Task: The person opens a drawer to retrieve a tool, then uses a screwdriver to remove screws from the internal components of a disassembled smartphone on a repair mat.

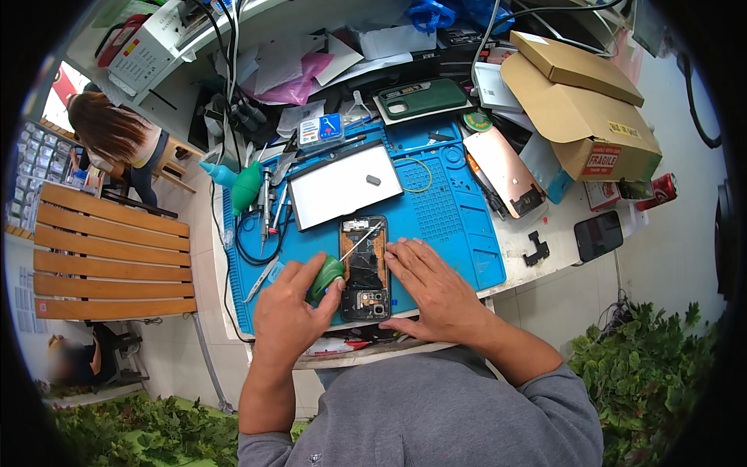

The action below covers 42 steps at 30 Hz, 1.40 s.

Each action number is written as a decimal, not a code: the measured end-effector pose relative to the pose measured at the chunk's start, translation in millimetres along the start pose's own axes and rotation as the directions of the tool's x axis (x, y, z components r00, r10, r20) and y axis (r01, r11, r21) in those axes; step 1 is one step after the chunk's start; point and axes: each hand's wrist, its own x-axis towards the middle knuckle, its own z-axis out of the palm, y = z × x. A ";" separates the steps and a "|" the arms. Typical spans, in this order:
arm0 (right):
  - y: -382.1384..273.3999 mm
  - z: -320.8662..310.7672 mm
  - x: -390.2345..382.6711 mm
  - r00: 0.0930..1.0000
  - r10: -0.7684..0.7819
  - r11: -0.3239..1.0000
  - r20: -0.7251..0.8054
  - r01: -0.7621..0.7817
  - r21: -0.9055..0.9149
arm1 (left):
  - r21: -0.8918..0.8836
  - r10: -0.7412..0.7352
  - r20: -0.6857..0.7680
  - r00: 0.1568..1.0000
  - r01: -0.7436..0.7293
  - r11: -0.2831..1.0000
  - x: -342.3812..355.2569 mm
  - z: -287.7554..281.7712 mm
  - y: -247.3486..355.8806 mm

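An opened smartphone [365, 276] lies on the blue work mat, with its inner parts and rear cameras exposed. My left hand [297, 300] is closed around a green rounded tool [327, 279] with a long thin pale tip. That tip slants up and right across the phone's upper half; whether it touches is unclear. My right hand [432, 292] lies open, with its fingertips against the phone's right edge and its thumb near the lower corner.
Beyond the phone sits a white tray [342, 187] with a small dark piece. Green squeeze bulbs [247, 187] and slim tools stand left. To the right are a rose-gold phone back [506, 173], a cardboard box [580, 117], a dark phone [598, 236] and a red can [658, 191].
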 end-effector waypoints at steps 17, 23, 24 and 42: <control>-3.9 -3.3 1.6 1.000 -0.005 1.000 0.018 0.005 -0.011 | -0.040 -0.070 -0.068 0.995 0.067 0.997 -10.3 -2.1 -20.8; -5.5 -4.3 2.7 0.999 0.024 0.999 0.046 -0.023 -0.023 | -0.050 -0.101 -0.060 0.993 0.098 0.994 -11.2 -4.0 -27.1; -6.9 -6.6 3.4 0.999 0.028 1.000 0.042 -0.028 -0.007 | -0.046 -0.099 -0.066 0.993 0.096 0.994 -11.5 -4.4 -27.2; -35.6 -63.6 -23.6 0.953 -0.214 0.918 0.216 0.120 0.378 | -0.451 0.338 0.344 0.876 -0.161 0.878 -50.8 -52.3 -39.4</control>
